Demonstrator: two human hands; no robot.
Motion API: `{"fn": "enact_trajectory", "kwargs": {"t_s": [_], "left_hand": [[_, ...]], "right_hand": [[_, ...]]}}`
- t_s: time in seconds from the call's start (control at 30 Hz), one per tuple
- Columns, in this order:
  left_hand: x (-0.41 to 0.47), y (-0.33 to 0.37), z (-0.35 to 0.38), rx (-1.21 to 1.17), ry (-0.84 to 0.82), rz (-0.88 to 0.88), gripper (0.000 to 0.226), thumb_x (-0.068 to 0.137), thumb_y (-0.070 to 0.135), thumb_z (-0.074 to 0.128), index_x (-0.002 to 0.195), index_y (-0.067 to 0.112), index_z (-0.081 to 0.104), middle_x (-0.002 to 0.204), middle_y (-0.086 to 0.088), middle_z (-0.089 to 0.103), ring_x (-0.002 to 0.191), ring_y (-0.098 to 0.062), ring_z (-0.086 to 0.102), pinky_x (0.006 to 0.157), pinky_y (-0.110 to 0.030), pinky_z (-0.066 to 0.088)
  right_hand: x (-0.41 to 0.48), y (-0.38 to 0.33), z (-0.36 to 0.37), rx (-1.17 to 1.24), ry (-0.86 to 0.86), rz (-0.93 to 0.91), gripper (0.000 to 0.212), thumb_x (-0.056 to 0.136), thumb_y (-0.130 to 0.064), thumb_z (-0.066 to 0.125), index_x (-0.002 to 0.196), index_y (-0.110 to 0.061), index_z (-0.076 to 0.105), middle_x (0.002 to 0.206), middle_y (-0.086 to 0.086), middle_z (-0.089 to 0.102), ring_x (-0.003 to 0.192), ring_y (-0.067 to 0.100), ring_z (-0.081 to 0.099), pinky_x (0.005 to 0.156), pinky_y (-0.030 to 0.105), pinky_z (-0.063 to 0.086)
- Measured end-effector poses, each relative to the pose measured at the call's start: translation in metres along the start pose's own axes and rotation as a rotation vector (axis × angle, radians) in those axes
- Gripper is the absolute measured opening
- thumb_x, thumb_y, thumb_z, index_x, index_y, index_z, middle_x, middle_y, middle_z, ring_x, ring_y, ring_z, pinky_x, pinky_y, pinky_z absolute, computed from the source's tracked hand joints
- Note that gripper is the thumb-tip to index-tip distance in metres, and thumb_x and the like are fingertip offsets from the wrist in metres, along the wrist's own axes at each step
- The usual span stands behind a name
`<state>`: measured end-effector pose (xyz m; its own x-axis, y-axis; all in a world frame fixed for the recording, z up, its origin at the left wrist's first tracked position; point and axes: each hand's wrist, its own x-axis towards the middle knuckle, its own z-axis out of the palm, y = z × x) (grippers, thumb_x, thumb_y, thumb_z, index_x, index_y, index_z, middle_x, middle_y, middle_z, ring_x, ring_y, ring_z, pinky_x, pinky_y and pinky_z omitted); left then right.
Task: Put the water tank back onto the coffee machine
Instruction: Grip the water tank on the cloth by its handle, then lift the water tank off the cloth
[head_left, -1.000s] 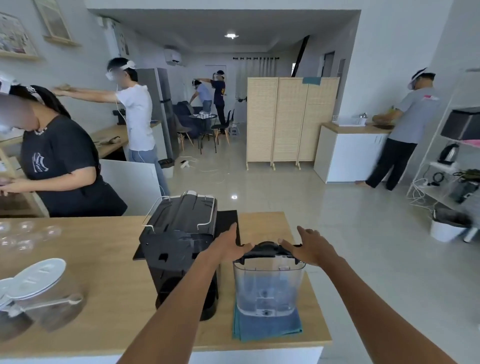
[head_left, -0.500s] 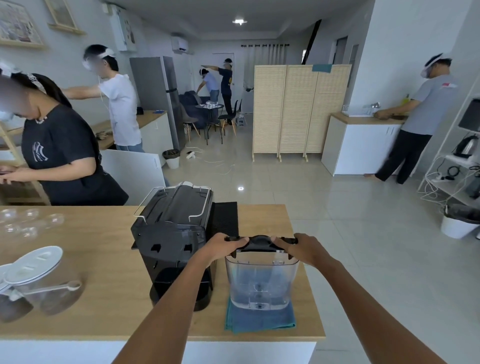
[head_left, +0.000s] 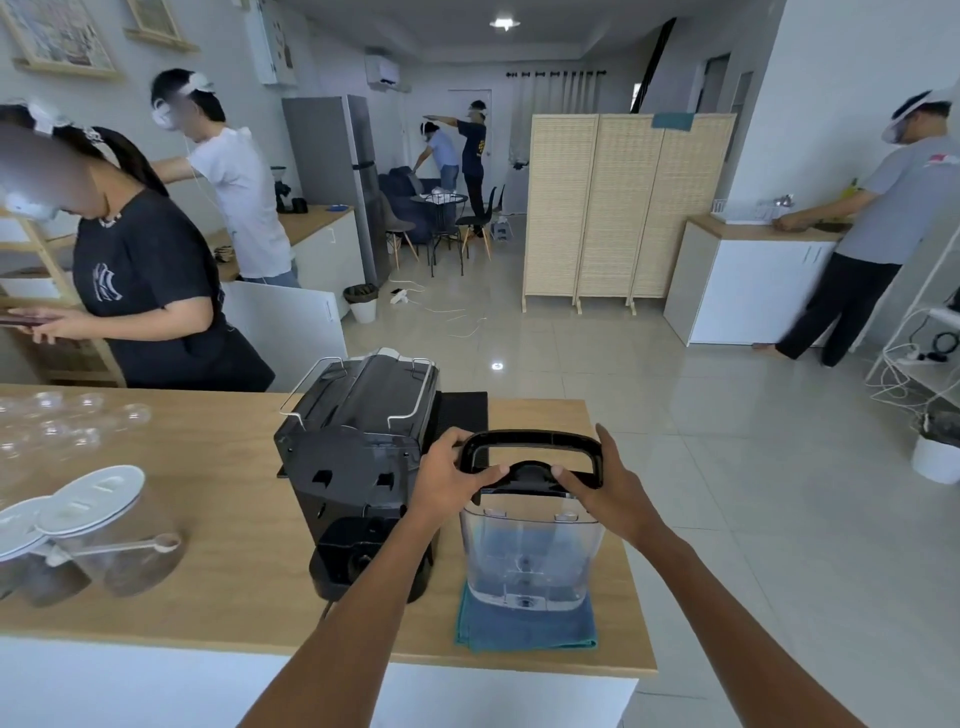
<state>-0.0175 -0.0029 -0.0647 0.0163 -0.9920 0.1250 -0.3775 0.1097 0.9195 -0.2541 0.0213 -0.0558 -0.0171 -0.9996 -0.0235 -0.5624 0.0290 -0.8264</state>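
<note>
A clear plastic water tank (head_left: 530, 556) with a black lid and a raised black handle (head_left: 532, 441) stands upright on a folded blue-green cloth (head_left: 524, 626), near the right end of the wooden counter. My left hand (head_left: 451, 475) grips the lid's left side, thumb pressed on its front. My right hand (head_left: 610, 486) holds the lid's right side the same way. The black coffee machine (head_left: 358, 467) stands just left of the tank, its back facing me, with a bare rear face.
Lidded glass jars with a scoop (head_left: 98, 535) sit at the counter's left. Small clear glasses (head_left: 62, 421) stand at the far left. A black mat (head_left: 462, 415) lies behind the machine. The counter edge (head_left: 641, 597) is close to the tank's right. A person in black (head_left: 140, 280) stands across the counter.
The tank's black handle has swung up from flat on the lid to upright. Both hands stay at the lid's sides. The tank remains on the cloth.
</note>
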Motion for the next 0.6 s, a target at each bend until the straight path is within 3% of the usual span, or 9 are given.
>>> {"fn": "enact_trajectory", "kwargs": {"t_s": [0.07,0.23,0.37,0.47,0.53,0.6], "left_hand": [[-0.001,-0.002,0.001,0.007,0.026,0.039,0.044,0.07,0.025,0.092,0.1,0.012,0.061,0.091,0.0,0.075,0.087,-0.011,0.072,0.077,-0.031,0.059],[0.002,-0.007,0.003,-0.02,0.042,0.096,0.047,0.067,0.024,0.093,0.094,0.01,0.058,0.092,-0.004,0.076,0.088,-0.015,0.073,0.081,-0.037,0.059],[0.0,-0.007,0.005,-0.029,0.059,0.133,0.048,0.066,0.021,0.094,0.088,0.01,0.053,0.093,0.0,0.073,0.09,-0.007,0.069,0.081,-0.022,0.054],[0.0,-0.008,0.005,-0.025,0.054,0.153,0.049,0.067,0.024,0.094,0.086,0.015,0.05,0.098,-0.005,0.072,0.097,-0.008,0.067,0.085,-0.019,0.051],[0.001,-0.009,0.005,-0.018,0.023,0.13,0.045,0.07,0.026,0.092,0.093,0.017,0.055,0.103,-0.004,0.072,0.104,-0.013,0.067,0.09,-0.024,0.051],[0.001,-0.007,0.003,0.019,-0.063,0.103,0.047,0.076,0.029,0.087,0.116,0.023,0.062,0.119,0.004,0.068,0.118,-0.012,0.06,0.099,-0.025,0.047]], "right_hand": [[-0.003,-0.004,0.002,0.03,0.011,-0.019,0.106,0.082,-0.059,0.068,0.159,-0.026,0.002,0.157,0.003,0.041,0.139,0.029,0.046,0.106,0.032,0.039],[-0.003,-0.009,0.003,0.111,0.034,-0.007,0.113,0.072,-0.074,0.058,0.159,-0.032,-0.002,0.161,0.004,0.034,0.142,0.03,0.042,0.112,0.038,0.037],[-0.005,-0.013,0.002,0.162,0.063,0.017,0.105,0.073,-0.078,0.052,0.158,-0.037,0.007,0.16,0.006,0.036,0.138,0.031,0.047,0.111,0.045,0.042],[-0.005,-0.014,0.002,0.184,0.082,0.015,0.096,0.077,-0.075,0.049,0.158,-0.037,0.014,0.16,0.006,0.038,0.14,0.03,0.044,0.109,0.037,0.038],[-0.004,-0.014,0.003,0.192,0.098,0.009,0.093,0.076,-0.076,0.047,0.157,-0.039,0.018,0.16,0.003,0.037,0.143,0.029,0.041,0.111,0.04,0.037],[-0.005,-0.014,0.004,0.204,0.109,-0.011,0.088,0.077,-0.075,0.048,0.155,-0.042,0.023,0.159,0.0,0.038,0.143,0.028,0.041,0.112,0.041,0.039]]}}
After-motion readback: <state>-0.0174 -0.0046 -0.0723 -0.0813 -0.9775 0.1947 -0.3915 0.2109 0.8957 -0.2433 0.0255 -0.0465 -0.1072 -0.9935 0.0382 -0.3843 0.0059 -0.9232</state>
